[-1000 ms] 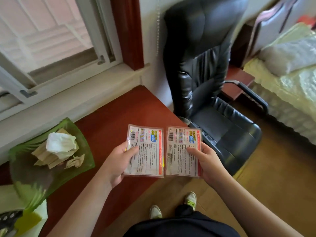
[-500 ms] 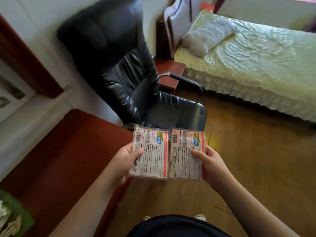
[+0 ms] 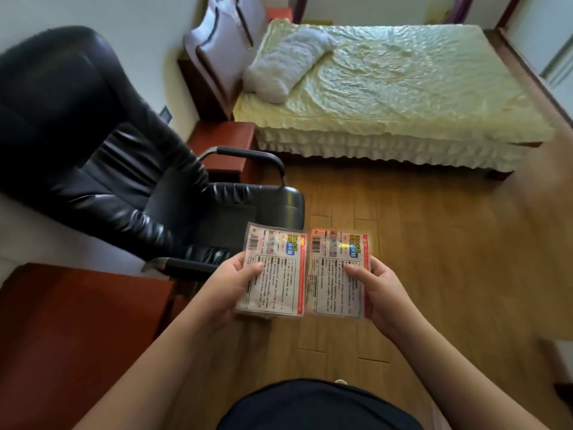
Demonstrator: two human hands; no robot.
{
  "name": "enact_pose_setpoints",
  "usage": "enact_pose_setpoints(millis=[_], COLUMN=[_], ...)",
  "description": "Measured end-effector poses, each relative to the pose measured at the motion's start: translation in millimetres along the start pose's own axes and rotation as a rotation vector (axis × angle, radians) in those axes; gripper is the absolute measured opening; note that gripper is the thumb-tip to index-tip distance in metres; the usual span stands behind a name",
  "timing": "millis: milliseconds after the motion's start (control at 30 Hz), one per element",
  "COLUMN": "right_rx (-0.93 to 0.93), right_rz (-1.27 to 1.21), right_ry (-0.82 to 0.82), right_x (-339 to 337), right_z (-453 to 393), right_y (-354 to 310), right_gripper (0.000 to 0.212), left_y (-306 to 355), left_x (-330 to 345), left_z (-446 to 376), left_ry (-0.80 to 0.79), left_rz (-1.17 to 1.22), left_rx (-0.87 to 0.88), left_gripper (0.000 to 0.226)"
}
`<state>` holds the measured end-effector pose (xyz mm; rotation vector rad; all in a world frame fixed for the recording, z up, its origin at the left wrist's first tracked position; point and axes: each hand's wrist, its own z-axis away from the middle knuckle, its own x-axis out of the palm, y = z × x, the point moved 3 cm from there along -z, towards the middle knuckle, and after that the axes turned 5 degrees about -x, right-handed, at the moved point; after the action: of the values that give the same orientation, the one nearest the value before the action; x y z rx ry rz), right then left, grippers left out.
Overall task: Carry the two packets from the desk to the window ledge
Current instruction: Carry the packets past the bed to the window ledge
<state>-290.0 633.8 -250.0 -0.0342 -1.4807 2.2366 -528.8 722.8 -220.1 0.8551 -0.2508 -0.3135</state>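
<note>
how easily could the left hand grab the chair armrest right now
Probably not without letting go first. The left hand is shut on a packet, so it has no free fingers. The near armrest lies just beside it with nothing between them.

Head view, looking forward and down. Two flat printed packets held side by side above a wooden floor (image 3: 418, 259), inner edges touching or nearly so: left packet (image 3: 273, 271) pinched in the left hand (image 3: 223, 290), thumb across its printed face; right packet (image 3: 338, 271) pinched in the right hand (image 3: 381, 293), thumb likewise on top. Barcodes at the upper left corner of each, red band along the right edge. Black leather office chair (image 3: 102, 156) at left, its armrest just behind the left packet. Red-brown desk (image 3: 77, 330) at lower left. Bed (image 3: 403, 88) with pale green cover and a white pillow (image 3: 285, 66) beyond; small red-brown bedside table (image 3: 223, 141) between chair and bed.
</note>
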Motion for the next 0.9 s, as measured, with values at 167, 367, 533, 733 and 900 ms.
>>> enact_pose_setpoints(millis=[167, 367, 533, 733, 900], right_rx=[-0.015, -0.021, -0.027, -0.045, -0.090], right_rz=[-0.092, -0.207, -0.234, -0.278, -0.299], right_ry=[0.061, 0.160, 0.256, 0.326, 0.392], right_x=[-56.8, -106.8, -143.5, -180.1, -205.3], right_z=[-2.8, -4.5, -15.8, -53.1, -100.5], right_y=[-14.8, -23.9, -29.2, -49.7, -84.2], right_gripper=[0.021, 0.017, 0.020, 0.020, 0.019], left_y=[11.2, 24.5, 38.4, 68.1, 111.0], left_x=[58.5, 110.8, 149.6, 191.2, 222.4], left_z=[-20.7, -55.4, -93.3, -156.3, -216.3], left_ry=[-0.060, -0.126, -0.175, -0.260, -0.324], left_rz=[-0.030, -0.108, -0.148, -0.172, -0.181], left_rx=[-0.003, -0.010, -0.037, -0.068, -0.083], left_gripper=[0.021, 0.023, 0.022, 0.020, 0.020])
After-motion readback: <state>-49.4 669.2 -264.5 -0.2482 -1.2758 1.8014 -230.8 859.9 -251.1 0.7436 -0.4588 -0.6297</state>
